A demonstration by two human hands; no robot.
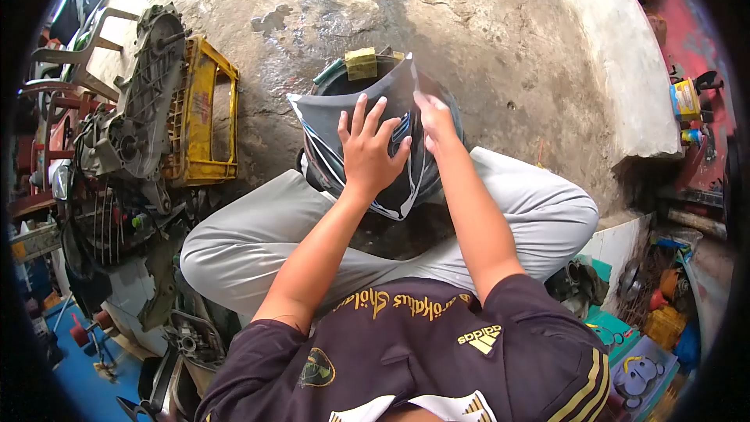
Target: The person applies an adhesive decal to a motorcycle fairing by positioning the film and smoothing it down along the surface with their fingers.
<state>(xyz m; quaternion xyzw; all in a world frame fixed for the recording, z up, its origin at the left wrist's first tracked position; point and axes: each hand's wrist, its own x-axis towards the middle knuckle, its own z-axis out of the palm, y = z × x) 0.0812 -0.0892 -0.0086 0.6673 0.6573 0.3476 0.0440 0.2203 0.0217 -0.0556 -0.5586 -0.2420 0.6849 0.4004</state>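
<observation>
A dark grey, pointed plastic panel (344, 115) with pale edges and blue-and-white markings lies tilted over a round dark basin (449, 121) between my legs. My left hand (371, 144) is spread on the panel's face, fingers apart and pointing away from me. At the panel's right edge, my right hand (435, 121) has its fingers curled round the rim, slightly blurred. A yellow sponge-like block (361, 64) rests on the far side of the basin. Part of the basin is hidden under the panel.
To the left, a yellow plastic crate (211, 113) stands beside a greasy metal engine casing (148, 101) and a chair (86, 55). Wet concrete floor (500, 39) stretches ahead. A raised concrete ledge (625, 55) runs along the right, with tools and parts near my right knee.
</observation>
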